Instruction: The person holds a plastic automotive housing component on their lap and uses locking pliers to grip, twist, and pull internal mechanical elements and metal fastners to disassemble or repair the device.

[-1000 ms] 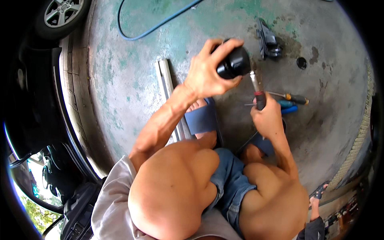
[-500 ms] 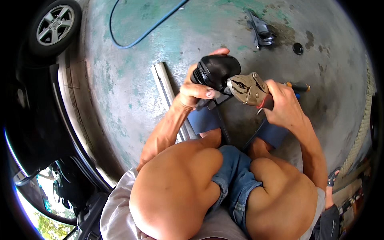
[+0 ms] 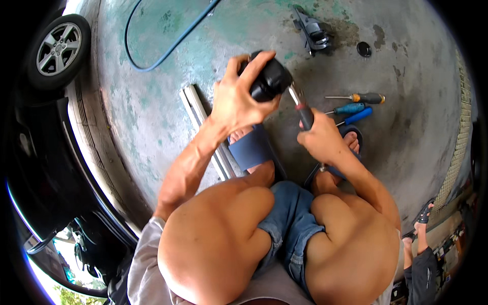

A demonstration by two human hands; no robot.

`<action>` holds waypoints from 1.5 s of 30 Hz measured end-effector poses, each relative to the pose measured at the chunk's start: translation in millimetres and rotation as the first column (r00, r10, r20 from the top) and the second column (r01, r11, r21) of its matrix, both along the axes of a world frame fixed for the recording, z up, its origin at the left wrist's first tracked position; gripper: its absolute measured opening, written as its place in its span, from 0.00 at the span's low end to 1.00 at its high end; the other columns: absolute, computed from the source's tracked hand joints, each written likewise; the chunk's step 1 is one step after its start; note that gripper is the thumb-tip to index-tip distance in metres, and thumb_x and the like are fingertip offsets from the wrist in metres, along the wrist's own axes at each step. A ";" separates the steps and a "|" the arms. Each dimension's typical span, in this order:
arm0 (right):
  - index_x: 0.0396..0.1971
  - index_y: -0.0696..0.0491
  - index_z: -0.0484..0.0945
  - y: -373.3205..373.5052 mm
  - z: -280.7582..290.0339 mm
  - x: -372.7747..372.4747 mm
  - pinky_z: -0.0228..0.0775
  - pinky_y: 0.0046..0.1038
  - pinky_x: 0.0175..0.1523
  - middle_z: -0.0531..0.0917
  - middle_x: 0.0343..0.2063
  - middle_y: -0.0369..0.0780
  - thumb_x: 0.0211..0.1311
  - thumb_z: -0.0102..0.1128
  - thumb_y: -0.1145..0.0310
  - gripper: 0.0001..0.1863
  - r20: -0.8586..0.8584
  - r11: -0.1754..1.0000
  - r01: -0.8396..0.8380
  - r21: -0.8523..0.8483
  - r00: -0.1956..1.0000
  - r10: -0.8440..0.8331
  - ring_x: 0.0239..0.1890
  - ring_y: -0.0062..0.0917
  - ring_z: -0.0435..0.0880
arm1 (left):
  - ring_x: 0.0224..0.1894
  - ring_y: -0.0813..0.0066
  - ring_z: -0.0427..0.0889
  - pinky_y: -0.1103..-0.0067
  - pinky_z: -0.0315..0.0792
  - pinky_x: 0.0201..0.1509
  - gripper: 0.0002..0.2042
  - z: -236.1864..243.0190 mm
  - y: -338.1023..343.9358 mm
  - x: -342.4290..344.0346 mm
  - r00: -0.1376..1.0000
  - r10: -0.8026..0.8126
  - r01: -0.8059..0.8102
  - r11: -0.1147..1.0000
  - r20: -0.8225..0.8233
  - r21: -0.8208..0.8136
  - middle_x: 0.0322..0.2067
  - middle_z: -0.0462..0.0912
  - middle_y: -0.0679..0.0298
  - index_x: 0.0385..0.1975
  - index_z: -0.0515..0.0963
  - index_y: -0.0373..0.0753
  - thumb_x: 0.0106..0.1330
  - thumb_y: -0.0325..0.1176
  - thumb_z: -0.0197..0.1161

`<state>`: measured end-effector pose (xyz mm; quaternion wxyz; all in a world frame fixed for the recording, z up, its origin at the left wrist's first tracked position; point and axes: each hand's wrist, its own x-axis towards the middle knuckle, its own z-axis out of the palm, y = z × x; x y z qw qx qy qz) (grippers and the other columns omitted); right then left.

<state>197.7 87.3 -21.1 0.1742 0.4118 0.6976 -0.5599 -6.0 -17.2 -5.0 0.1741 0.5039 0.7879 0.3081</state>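
Note:
My left hand [image 3: 236, 101] is wrapped over a glossy black moulded part [image 3: 272, 79], its fingers covering much of it. My right hand [image 3: 323, 137] grips locking pliers [image 3: 305, 114] by the dark, red-banded handle; their jaws, seen edge-on, are at the part's right side, and whether they clamp it I cannot tell. On the concrete floor beside my right hand lie three screwdrivers: one yellow and black [image 3: 368, 98], one teal [image 3: 349, 109], one blue [image 3: 358, 117].
A metal channel [image 3: 190, 99] lies by my left foot. Ahead are a blue hose [image 3: 178, 40], a black bracket-like piece [image 3: 310, 35] and a small black disc [image 3: 364, 49]. A wheel [image 3: 58, 48] and black car [image 3: 40, 152] flank me left; another person's legs [image 3: 422, 254] show lower right.
Since half a second ago, my left hand has rotated the part, now showing the back of my hand. The pliers have turned from broadside to edge-on. My right hand has moved left.

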 end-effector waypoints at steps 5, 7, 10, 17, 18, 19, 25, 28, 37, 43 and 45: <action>0.41 0.57 0.73 46.8 4.6 22.7 0.75 0.46 0.42 0.83 0.30 0.53 0.48 0.67 0.79 0.18 -0.392 0.901 -0.199 0.387 0.849 0.355 0.38 0.55 0.83 | 0.51 0.68 0.82 0.76 0.71 0.63 0.48 -14.3 -15.4 3.7 0.111 0.057 -0.273 0.962 0.992 -0.025 0.53 0.83 0.58 0.68 0.69 0.32 0.34 0.28 0.72; 0.41 0.57 0.73 56.4 -3.8 13.1 0.75 0.45 0.41 0.83 0.30 0.53 0.47 0.66 0.80 0.18 -0.446 0.869 -0.171 0.464 0.803 0.396 0.38 0.55 0.83 | 0.52 0.69 0.82 0.76 0.71 0.63 0.50 -18.8 -12.8 5.4 0.054 -0.030 -0.301 0.953 0.998 0.045 0.52 0.83 0.59 0.69 0.67 0.32 0.33 0.29 0.70; 0.41 0.58 0.73 55.7 2.5 9.4 0.75 0.44 0.41 0.82 0.29 0.53 0.47 0.66 0.81 0.19 -0.463 0.877 -0.107 0.469 0.815 0.348 0.38 0.55 0.83 | 0.51 0.71 0.82 0.77 0.72 0.61 0.47 2.3 9.1 -16.3 0.184 -0.047 -0.153 0.985 0.982 0.076 0.52 0.84 0.59 0.68 0.68 0.32 0.36 0.30 0.72; 0.44 0.60 0.77 12.9 15.3 -18.2 0.74 0.45 0.43 0.83 0.28 0.57 0.53 0.61 0.73 0.16 -0.175 0.981 0.151 0.124 0.976 -0.129 0.36 0.56 0.83 | 0.47 0.49 0.85 0.65 0.85 0.50 0.37 30.6 27.5 -11.8 0.986 -0.023 0.041 0.993 -0.168 0.108 0.52 0.76 0.50 0.61 0.77 0.51 0.45 0.34 0.80; 0.44 0.60 0.77 16.0 15.7 -18.6 0.73 0.45 0.43 0.83 0.28 0.57 0.53 0.61 0.73 0.16 -0.141 0.991 0.129 0.041 0.982 -0.122 0.36 0.56 0.83 | 0.47 0.49 0.86 0.65 0.85 0.49 0.37 24.5 31.2 -10.5 0.989 0.004 0.007 0.998 -0.149 0.070 0.52 0.76 0.50 0.62 0.77 0.51 0.45 0.34 0.80; 0.44 0.60 0.77 18.6 15.8 -18.4 0.73 0.45 0.43 0.83 0.28 0.57 0.53 0.61 0.73 0.17 -0.108 0.993 0.108 -0.043 0.988 -0.112 0.36 0.57 0.83 | 0.46 0.48 0.86 0.65 0.85 0.48 0.37 17.1 31.5 -9.0 0.991 0.031 -0.027 0.999 -0.132 0.031 0.52 0.76 0.50 0.62 0.76 0.51 0.45 0.34 0.80; 0.45 0.58 0.75 10.9 3.4 14.0 0.74 0.41 0.44 0.82 0.32 0.54 0.52 0.67 0.72 0.19 -0.178 0.974 -0.057 0.220 0.979 0.097 0.37 0.54 0.82 | 0.47 0.59 0.86 0.71 0.80 0.57 0.41 -3.3 0.1 -15.4 0.790 0.076 -0.098 0.995 0.608 0.002 0.51 0.82 0.52 0.67 0.71 0.38 0.45 0.31 0.76; 0.45 0.58 0.72 50.2 11.7 23.3 0.75 0.45 0.44 0.82 0.33 0.55 0.46 0.69 0.80 0.24 -0.373 0.888 -0.196 0.415 0.854 0.363 0.41 0.55 0.82 | 0.52 0.66 0.82 0.74 0.72 0.63 0.49 -22.2 -13.2 2.9 0.111 -0.021 -0.261 0.964 0.994 0.050 0.52 0.83 0.57 0.69 0.68 0.33 0.33 0.27 0.70; 0.39 0.59 0.76 43.5 12.6 5.9 0.76 0.40 0.44 0.84 0.31 0.53 0.52 0.65 0.77 0.13 -0.381 0.952 0.053 0.301 0.922 0.069 0.37 0.52 0.85 | 0.53 0.63 0.83 0.72 0.76 0.61 0.41 21.7 22.1 -14.5 0.987 -0.066 0.022 0.960 0.148 0.280 0.53 0.81 0.53 0.65 0.72 0.36 0.45 0.35 0.78; 0.45 0.62 0.78 10.5 14.1 -9.8 0.75 0.42 0.48 0.84 0.31 0.57 0.49 0.62 0.72 0.21 -0.036 0.989 0.147 -0.037 0.988 -0.148 0.40 0.55 0.84 | 0.46 0.48 0.85 0.63 0.85 0.47 0.37 7.2 23.9 -2.1 0.997 -0.008 0.006 1.000 -0.071 -0.021 0.53 0.76 0.50 0.62 0.76 0.55 0.46 0.37 0.80; 0.45 0.62 0.78 3.1 10.3 -3.0 0.74 0.43 0.48 0.84 0.32 0.58 0.48 0.63 0.71 0.22 0.008 0.993 0.121 -0.015 0.993 -0.120 0.41 0.56 0.84 | 0.48 0.48 0.85 0.63 0.84 0.51 0.38 2.4 17.5 -4.3 0.999 -0.022 0.021 0.998 -0.023 -0.058 0.53 0.77 0.49 0.63 0.76 0.54 0.46 0.37 0.79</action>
